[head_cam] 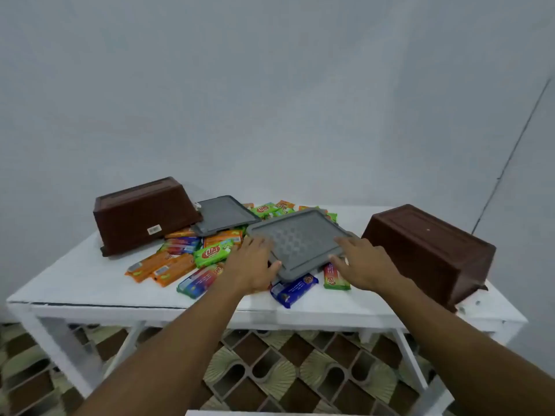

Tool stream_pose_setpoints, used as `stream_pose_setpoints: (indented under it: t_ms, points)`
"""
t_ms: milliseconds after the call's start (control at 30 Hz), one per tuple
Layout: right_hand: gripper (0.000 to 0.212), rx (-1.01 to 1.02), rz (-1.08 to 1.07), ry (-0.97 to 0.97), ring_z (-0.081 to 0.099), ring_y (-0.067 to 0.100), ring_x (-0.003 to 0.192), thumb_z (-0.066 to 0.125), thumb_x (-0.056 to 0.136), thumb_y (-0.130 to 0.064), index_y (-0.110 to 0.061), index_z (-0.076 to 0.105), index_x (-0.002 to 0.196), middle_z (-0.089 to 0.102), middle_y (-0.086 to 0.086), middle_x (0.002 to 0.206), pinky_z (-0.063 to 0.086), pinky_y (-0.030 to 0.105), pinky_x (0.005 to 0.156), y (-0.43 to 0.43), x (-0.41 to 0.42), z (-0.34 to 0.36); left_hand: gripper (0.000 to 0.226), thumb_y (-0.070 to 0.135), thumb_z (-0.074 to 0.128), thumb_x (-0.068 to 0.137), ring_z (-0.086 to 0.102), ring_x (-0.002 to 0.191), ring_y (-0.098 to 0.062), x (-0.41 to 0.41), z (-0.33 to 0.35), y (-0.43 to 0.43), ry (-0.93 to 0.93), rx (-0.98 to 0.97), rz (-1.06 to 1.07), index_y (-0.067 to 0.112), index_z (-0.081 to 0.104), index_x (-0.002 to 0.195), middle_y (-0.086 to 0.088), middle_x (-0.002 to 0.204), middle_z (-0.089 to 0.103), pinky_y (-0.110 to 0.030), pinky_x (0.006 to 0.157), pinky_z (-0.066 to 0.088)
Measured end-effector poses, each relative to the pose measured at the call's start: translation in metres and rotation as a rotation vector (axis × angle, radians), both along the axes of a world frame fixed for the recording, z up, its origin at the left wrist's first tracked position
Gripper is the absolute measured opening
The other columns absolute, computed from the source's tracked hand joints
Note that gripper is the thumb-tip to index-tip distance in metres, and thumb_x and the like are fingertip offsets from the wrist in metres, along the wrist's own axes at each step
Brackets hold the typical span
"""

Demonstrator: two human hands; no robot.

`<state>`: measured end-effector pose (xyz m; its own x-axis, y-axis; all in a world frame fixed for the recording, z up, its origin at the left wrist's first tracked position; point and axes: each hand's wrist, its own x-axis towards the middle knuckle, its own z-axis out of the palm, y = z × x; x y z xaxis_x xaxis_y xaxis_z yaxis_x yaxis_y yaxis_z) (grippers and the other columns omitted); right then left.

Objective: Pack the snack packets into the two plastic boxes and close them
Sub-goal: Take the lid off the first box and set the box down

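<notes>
Two brown plastic boxes stand upside down on the white table [90,283], one at the back left [144,214] and one at the right [426,250]. Between them lies a pile of snack packets [186,259] in orange, green, blue and red. Two grey lids rest on the pile. The far lid [222,214] leans against the left box. The near lid [300,238] lies tilted over the packets. My left hand [249,265] grips its near left edge, thumb on top. My right hand [363,262] holds its near right edge.
A pale wall stands right behind the table. The right box overhangs the table's right end. Bare white tabletop runs along the front edge. Below is a patterned brown and cream floor, and a white edge [300,412] shows at the bottom of the frame.
</notes>
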<state>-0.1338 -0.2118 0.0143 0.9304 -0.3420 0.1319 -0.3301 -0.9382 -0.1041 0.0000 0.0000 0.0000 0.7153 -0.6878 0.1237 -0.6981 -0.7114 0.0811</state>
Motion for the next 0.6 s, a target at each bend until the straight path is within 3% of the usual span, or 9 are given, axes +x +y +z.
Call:
stream_pose_setpoints:
  t_ms: [200, 267, 400, 467, 600]
  points:
    - [0.057, 0.040, 0.005, 0.064, 0.040, 0.027, 0.134, 0.031, 0.097, -0.056, -0.026, 0.032, 0.145, 0.043, 0.005, 0.148, 0.035, 0.048, 0.106, -0.029, 0.060, -0.028, 0.064, 0.049, 0.044, 0.096, 0.049, 0.125, -0.033, 0.049, -0.025, -0.031, 0.205, -0.167, 0.220, 0.017, 0.026, 0.148, -0.017, 0.140, 0.047, -0.042, 0.095, 0.047]
    - [0.058, 0.059, -0.005, 0.067, 0.043, 0.028, 0.131, 0.031, 0.096, -0.057, -0.024, 0.033, 0.144, 0.047, 0.008, 0.144, 0.039, 0.048, 0.105, -0.043, 0.084, -0.034, 0.060, 0.044, 0.053, 0.094, 0.055, 0.117, -0.033, 0.068, -0.031, -0.042, 0.235, -0.233, 0.237, 0.015, 0.033, 0.142, -0.016, 0.130, 0.055, -0.040, 0.088, 0.049]
    - [0.058, 0.120, -0.039, 0.104, 0.044, 0.034, 0.127, 0.034, 0.097, -0.054, -0.017, 0.036, 0.142, 0.045, 0.015, 0.143, 0.040, 0.047, 0.103, -0.068, 0.134, -0.038, 0.042, 0.015, 0.065, 0.085, 0.061, 0.098, -0.031, 0.103, -0.040, -0.052, 0.353, -0.471, 0.271, 0.014, 0.052, 0.125, -0.013, 0.110, 0.064, -0.036, 0.073, 0.049]
    - [0.063, 0.197, -0.109, 0.122, 0.037, 0.039, 0.131, 0.035, 0.097, -0.054, -0.016, 0.029, 0.147, 0.034, 0.017, 0.151, 0.036, 0.048, 0.104, -0.081, 0.159, -0.040, 0.041, 0.013, 0.065, 0.083, 0.058, 0.098, -0.031, 0.121, -0.039, -0.055, 0.366, -0.542, 0.301, 0.014, 0.052, 0.122, -0.014, 0.109, 0.061, -0.037, 0.073, 0.048]
    - [0.079, 0.333, -0.298, 0.191, 0.032, 0.045, 0.136, 0.036, 0.092, -0.063, -0.019, 0.013, 0.153, 0.024, 0.020, 0.156, 0.032, 0.052, 0.108, -0.100, 0.194, -0.052, 0.040, 0.025, 0.067, 0.081, 0.057, 0.102, -0.029, 0.148, -0.044, -0.068, 0.419, -0.461, 0.339, 0.014, 0.051, 0.117, -0.010, 0.115, 0.057, -0.041, 0.083, 0.051]
